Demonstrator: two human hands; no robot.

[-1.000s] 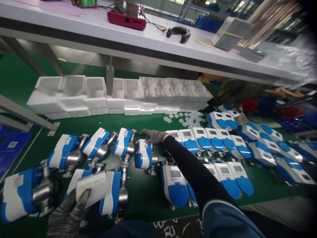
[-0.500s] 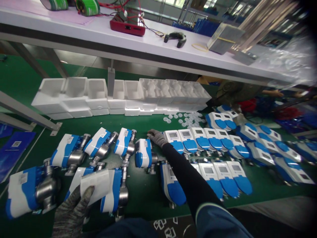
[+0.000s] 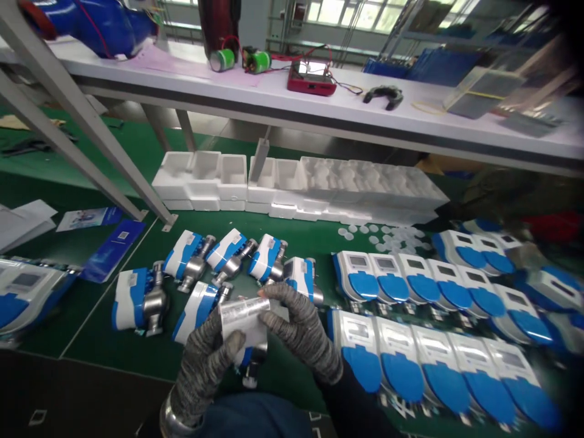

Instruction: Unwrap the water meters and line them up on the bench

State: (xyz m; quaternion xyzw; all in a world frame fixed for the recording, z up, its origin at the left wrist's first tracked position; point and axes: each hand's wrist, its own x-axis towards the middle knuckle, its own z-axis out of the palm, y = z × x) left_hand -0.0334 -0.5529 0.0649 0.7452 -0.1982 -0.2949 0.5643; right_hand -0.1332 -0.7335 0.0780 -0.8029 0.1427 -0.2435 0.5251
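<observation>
Both my gloved hands hold one white and blue water meter [image 3: 244, 331] lifted off the green table, near the front edge. My left hand [image 3: 203, 359] wraps it from below and the left. My right hand [image 3: 298, 331] grips its right side, fingertips on the top edge. Its metal pipe end points down. Just behind it, several more meters [image 3: 228, 261] lie on their sides with steel bodies showing. To the right, rows of meters [image 3: 420, 280] lie face up, displays and blue lids visible.
White foam trays [image 3: 296, 182] line the back of the green table [image 3: 109, 328]. Small clear caps [image 3: 392, 234] lie scattered before them. A white shelf [image 3: 319, 103] above carries a red device and cables. A slanted metal frame leg [image 3: 91, 140] stands left; leaflets lie beyond.
My right hand drew back from the far meters and joined the left on the held meter, which was lifted toward me. The view swung left and up.
</observation>
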